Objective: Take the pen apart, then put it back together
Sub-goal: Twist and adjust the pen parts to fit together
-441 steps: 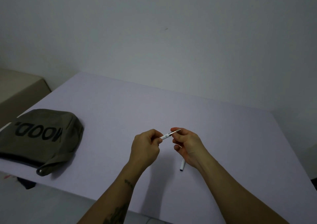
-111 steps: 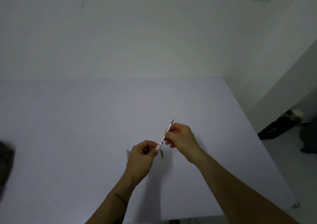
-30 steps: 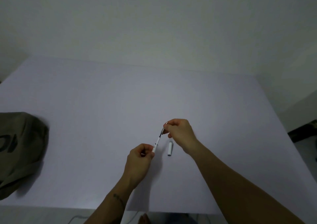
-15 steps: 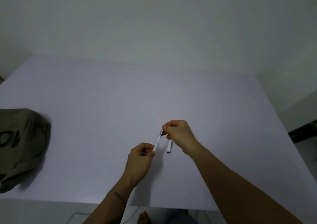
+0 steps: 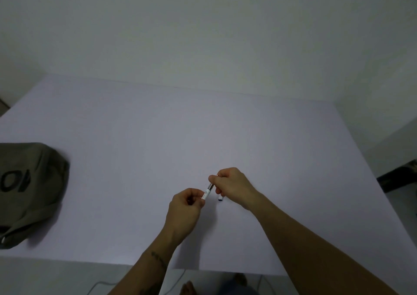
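Head view, only one. Left hand point(image 5: 184, 211), lower centre of frame: fingers curled, thumb and forefinger pinching the lower end of the pen barrel point(image 5: 206, 193). Right hand point(image 5: 232, 186), just up and right of it: fingers curled, pinching the upper end of the same piece. Both hands grasping, neither released.

Barrel: slim white cylinder with a short grey metallic section at the upper end, tilted, running lower left to upper right between the two hands, held above the table point(image 5: 248, 136).

Second pen piece point(image 5: 220, 198): small white stub with a dark end, showing just below the right hand; mostly hidden by it, can't tell if it lies on the table or touches the hand.

Table: flat, matte, pale lilac, fills the middle of frame.

Bag point(image 5: 29, 190): olive fabric, soft and slumped, dark lettering, left edge of frame, well apart from the hands.

Count: two hands, two visible pen pieces, one bag.
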The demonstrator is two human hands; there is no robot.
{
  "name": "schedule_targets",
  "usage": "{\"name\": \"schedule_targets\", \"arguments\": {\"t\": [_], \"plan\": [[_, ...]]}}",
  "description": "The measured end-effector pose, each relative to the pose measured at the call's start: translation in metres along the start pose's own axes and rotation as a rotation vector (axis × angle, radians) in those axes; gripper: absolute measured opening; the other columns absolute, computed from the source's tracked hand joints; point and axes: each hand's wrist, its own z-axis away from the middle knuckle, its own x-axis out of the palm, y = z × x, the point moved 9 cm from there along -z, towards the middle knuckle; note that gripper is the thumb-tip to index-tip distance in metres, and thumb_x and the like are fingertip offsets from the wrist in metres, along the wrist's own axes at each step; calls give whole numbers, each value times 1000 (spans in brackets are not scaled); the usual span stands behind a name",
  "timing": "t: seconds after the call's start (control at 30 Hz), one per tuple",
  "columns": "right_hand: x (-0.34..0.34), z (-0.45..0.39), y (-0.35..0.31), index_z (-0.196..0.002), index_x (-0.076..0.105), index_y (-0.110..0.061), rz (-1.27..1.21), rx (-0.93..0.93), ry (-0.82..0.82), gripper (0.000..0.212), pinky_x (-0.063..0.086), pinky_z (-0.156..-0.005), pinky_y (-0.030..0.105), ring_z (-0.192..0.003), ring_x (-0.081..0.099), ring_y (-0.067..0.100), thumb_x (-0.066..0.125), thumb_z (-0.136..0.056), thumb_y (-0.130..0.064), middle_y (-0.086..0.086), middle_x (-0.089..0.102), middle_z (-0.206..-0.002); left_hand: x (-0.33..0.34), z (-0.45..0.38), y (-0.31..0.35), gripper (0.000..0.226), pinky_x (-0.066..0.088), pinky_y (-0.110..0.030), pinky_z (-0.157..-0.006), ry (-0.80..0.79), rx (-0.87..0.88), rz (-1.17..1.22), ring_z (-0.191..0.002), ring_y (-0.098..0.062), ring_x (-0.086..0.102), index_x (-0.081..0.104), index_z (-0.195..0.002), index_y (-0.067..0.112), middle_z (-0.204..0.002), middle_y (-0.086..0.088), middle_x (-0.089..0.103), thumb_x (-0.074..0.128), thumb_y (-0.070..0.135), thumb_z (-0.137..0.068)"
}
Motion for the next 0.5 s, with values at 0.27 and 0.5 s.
{"name": "schedule_targets", "arguments": {"t": [0.27,0.5], "plan": [[-3,14,1,-85,73,-12,-91,-20,-29,11,42,-48,16,-65,61,14,66,-87,-20,5,70,-76,-3,7,7,11,44,-18,-56,4,17,-11,-68,-14,56,72,-91,13,-77,-1,65,63,8,-89],[-4,22,7,-94,75,-12,-179,6,-57,13,47,-56,22,-70,63,17,65,-86,-11,7,73,-82,-2,15,5,12,45,-18,-56,5,13,-22,-69,-14,59,71,-89,16,-79,-3,67,63,8,-89]]}}
